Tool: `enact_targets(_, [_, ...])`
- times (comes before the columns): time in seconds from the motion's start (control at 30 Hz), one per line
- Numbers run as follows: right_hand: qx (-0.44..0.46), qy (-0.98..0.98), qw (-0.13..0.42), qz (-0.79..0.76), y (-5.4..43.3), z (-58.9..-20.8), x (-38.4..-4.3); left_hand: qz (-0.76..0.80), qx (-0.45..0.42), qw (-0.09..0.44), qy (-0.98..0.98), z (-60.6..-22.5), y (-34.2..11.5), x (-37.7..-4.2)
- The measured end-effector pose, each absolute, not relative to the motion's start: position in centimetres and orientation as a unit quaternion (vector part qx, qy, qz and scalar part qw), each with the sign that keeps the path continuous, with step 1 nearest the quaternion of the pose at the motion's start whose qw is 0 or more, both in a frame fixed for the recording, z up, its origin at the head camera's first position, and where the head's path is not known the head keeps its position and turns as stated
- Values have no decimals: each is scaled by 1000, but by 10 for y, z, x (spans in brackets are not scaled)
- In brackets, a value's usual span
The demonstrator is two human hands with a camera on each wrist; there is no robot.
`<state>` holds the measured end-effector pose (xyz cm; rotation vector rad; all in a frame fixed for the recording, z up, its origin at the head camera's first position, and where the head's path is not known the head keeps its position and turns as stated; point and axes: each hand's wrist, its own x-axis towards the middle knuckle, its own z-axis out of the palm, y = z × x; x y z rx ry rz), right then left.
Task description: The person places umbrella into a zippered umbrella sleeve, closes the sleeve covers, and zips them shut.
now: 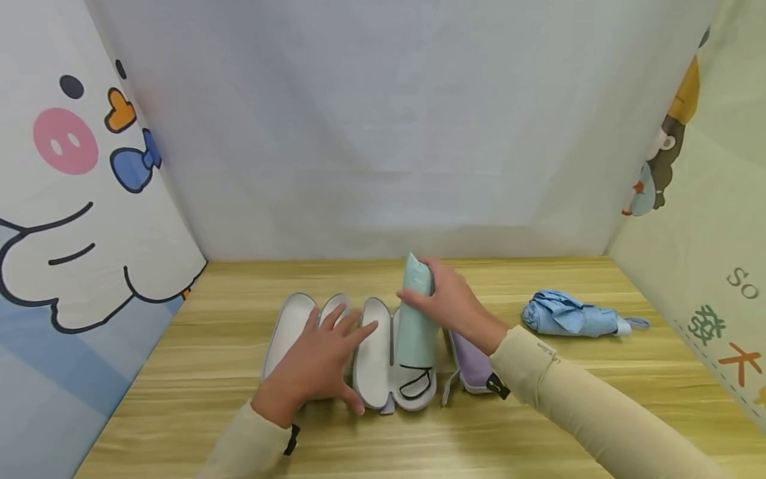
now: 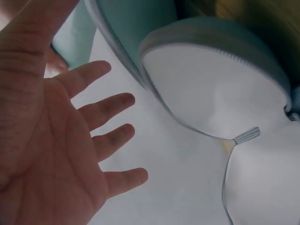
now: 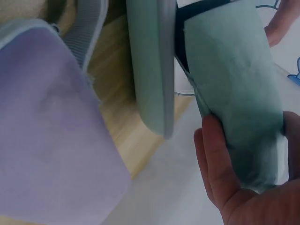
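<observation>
My right hand (image 1: 451,293) grips the upper end of a pale green folded umbrella (image 1: 417,329). The umbrella is tilted, its black cord loop low over the right half of an open zip case (image 1: 374,352) with white lining. In the right wrist view, thumb and fingers lie on either side of the umbrella (image 3: 234,84), near the case's green side (image 3: 149,70). My left hand (image 1: 320,359) spreads its fingers over a second open case (image 1: 293,322), holding nothing. The left wrist view has its palm (image 2: 61,136) beside an open case's white lining (image 2: 211,89).
Right of the cases lies a closed purple case (image 1: 473,362), partly under my right forearm. A light blue folded umbrella (image 1: 571,316) lies farther right on the wooden table (image 1: 239,439). Cloth walls (image 1: 407,133) enclose the back and sides.
</observation>
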<state>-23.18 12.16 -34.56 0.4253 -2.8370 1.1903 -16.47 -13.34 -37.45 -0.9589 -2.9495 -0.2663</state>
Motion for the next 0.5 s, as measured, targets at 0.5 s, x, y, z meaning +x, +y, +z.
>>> enact_targets(0.5, [134,-934,-67,326,129,-374,-234,-74,-314,47,-946,-379,-123,-165])
